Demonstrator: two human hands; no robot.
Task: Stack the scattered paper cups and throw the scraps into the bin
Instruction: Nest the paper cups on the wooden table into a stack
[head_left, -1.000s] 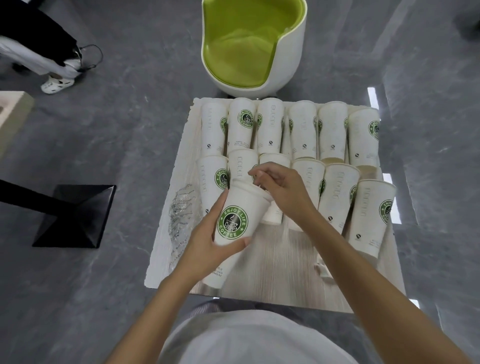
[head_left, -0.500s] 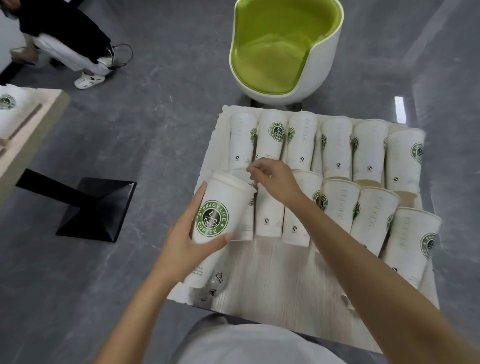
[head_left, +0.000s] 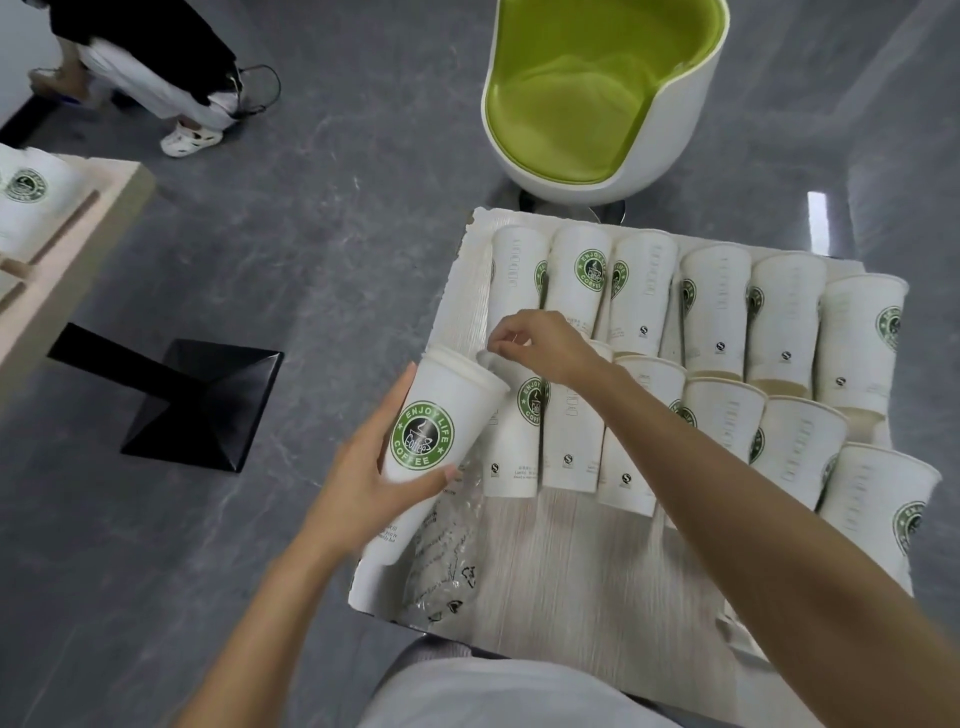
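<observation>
The grey stone-look floor (head_left: 311, 260) fills most of the view. On it stands a pale wood-grain worktop (head_left: 571, 571), directly in front of the person. Beyond its far edge sits a white tub chair (head_left: 680, 135) with a lime-green seat. At the left edge is a second table (head_left: 88, 223) carrying more logo cups, and its black base (head_left: 202, 405) stands on the floor. Another person (head_left: 156, 88) stands in the far left corner.

Paper cups lie on their sides across the worktop in two rows, a far row (head_left: 717, 312) and a near row (head_left: 800, 447), packed side by side and touching.

The left hand (head_left: 363, 488) grips a held cup stack (head_left: 436, 441) over the worktop's left edge. The stack is tilted with its mouth pointing away, and nested rims show at its top. The right hand (head_left: 545, 345) reaches across with curled fingers and pinches the rim of the end cup (head_left: 514, 441), the leftmost of the near row, just beside the stack's mouth.

A crumpled clear plastic sleeve (head_left: 447, 551) lies on the worktop under and beside the stack's base.
</observation>
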